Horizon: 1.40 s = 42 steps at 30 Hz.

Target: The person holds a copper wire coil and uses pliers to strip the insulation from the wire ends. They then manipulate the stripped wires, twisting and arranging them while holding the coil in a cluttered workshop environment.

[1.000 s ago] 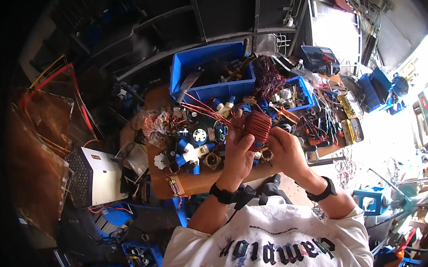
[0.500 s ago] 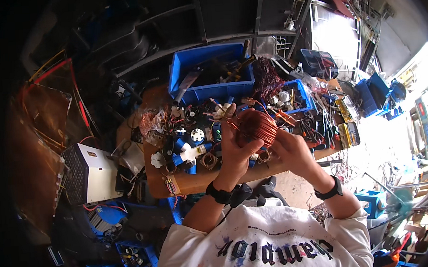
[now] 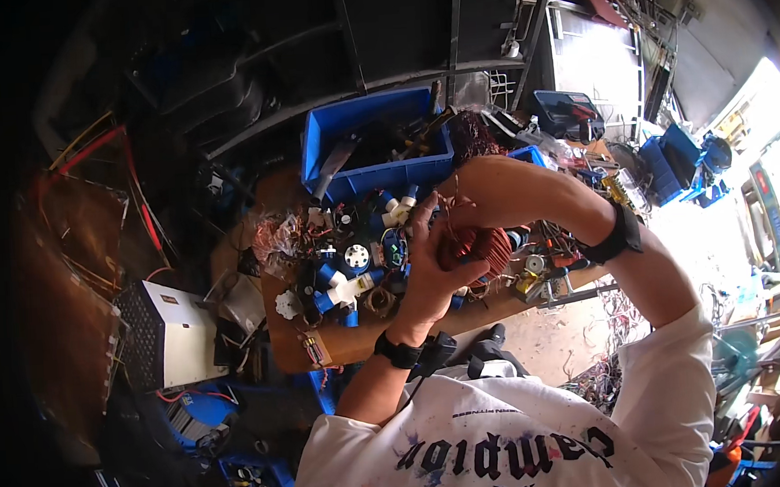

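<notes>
My left hand point(image 3: 427, 281) is closed around a coil of thick copper wire point(image 3: 491, 254), its thumb across the near side. The reddish-brown turns form a rounded ring with a dark hollow facing left. Over the far side of the coil reaches my right hand point(image 3: 480, 202), its forearm bent in from the right. Its fingers are drawn together at the coil's loose wire ends point(image 3: 455, 196), which stick up beside my left fingertips. The right fingertips are partly hidden. Both hands hold the coil above the front part of the wooden workbench point(image 3: 372, 325).
A large blue bin point(image 3: 382, 184) with tools stands at the back of the bench. White-and-blue pipe fittings point(image 3: 348, 290) and bundled wire point(image 3: 277, 236) lie to the left. Tools point(image 3: 546, 275) crowd the right. A white metal box point(image 3: 182, 320) sits left of the bench.
My right hand has left the coil's right side and swung up and left over its far side to the wire ends. The left hand keeps its hold on the coil.
</notes>
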Motion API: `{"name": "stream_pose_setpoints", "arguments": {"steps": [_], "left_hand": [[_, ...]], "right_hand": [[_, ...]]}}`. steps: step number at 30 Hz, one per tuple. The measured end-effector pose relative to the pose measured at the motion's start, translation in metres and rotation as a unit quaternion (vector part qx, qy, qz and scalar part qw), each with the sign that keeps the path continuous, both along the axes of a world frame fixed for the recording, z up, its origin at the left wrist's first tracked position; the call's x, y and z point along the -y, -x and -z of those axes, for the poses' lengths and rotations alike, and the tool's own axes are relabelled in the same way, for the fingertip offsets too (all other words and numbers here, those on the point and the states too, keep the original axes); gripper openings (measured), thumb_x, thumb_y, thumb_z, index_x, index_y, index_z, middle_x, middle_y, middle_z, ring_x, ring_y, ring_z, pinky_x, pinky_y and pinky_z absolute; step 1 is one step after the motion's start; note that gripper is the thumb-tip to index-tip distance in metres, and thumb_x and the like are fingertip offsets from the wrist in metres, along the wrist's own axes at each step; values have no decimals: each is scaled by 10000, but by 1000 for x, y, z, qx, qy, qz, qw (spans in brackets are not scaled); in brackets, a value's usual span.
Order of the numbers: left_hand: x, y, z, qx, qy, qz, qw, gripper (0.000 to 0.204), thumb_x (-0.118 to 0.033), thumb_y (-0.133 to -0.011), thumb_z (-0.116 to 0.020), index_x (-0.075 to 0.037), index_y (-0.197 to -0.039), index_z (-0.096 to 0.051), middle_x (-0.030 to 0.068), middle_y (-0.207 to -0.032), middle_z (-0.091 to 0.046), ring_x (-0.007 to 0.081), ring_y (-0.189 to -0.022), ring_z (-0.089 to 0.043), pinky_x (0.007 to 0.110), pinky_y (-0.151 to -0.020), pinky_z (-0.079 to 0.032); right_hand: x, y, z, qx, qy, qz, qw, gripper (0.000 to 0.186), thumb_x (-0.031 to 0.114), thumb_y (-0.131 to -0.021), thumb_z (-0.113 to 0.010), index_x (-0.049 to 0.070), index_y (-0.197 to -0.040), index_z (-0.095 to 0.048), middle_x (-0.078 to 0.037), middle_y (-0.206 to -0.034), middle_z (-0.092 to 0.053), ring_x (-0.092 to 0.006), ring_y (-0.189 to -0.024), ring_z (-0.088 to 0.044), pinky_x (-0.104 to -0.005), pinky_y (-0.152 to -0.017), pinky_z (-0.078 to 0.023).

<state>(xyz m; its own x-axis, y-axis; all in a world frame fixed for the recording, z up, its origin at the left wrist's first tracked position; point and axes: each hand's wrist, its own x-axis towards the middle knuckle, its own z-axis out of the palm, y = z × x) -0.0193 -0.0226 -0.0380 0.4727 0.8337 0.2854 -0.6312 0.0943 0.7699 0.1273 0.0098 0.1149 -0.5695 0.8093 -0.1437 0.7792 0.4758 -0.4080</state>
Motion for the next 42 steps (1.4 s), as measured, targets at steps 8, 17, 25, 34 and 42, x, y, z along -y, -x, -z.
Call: {"name": "stream_pose_setpoints", "arguments": {"steps": [8, 17, 25, 34, 42], "left_hand": [[2, -2, 2, 14, 26, -7, 1000, 1057, -14, -694, -816, -95, -1489, -124, 125, -1311, -499, 202, -1195, -514, 340, -1028, -433], [-7, 8, 13, -2, 63, 9, 998, 1090, -35, -716, -807, -56, -1501, -51, 140, -1304, -506, 222, -1191, -530, 368, -1029, -435], [-7, 12, 6, -50, 55, 5, 997, 1070, -77, -722, -813, -44, -1495, -73, 146, -1298, -505, 217, -1189, -528, 358, -1028, -435], [-9, 7, 9, -58, 44, -18, 997, 979, -63, -740, -792, -26, -1477, -148, 141, -1266, -525, 210, -1161, -540, 349, -1011, -441], [-8, 1, 0, -64, 52, 8, 997, 961, -67, -725, -812, -65, -1469, -205, 124, -1246, -546, 198, -1142, -553, 348, -1006, -444]], "right_hand": [[-13, 6, 13, 102, 11, 2, 995, 269, 270, -817, -613, 25, -890, -695, -200, -806, -668, -378, -797, -653, -451, -731, -513], [-25, -11, 29, -29, -13, 76, 997, 311, 335, -819, -617, 42, -843, -717, -168, -794, -679, -340, -795, -660, -437, -724, -502], [-17, -16, 37, -147, 43, 214, 965, 300, 304, -832, -658, 8, -835, -704, -161, -701, -650, -261, -666, -652, -371, -640, -503], [-25, -21, 48, -259, 139, 304, 906, 338, 302, -887, -640, -33, -896, -681, -84, -648, -610, -133, -630, -585, -298, -601, -464], [-33, -21, 33, 23, 37, 100, 994, 417, 424, -842, -622, 19, -877, -712, -150, -769, -683, -296, -684, -644, -393, -678, -507]]}}
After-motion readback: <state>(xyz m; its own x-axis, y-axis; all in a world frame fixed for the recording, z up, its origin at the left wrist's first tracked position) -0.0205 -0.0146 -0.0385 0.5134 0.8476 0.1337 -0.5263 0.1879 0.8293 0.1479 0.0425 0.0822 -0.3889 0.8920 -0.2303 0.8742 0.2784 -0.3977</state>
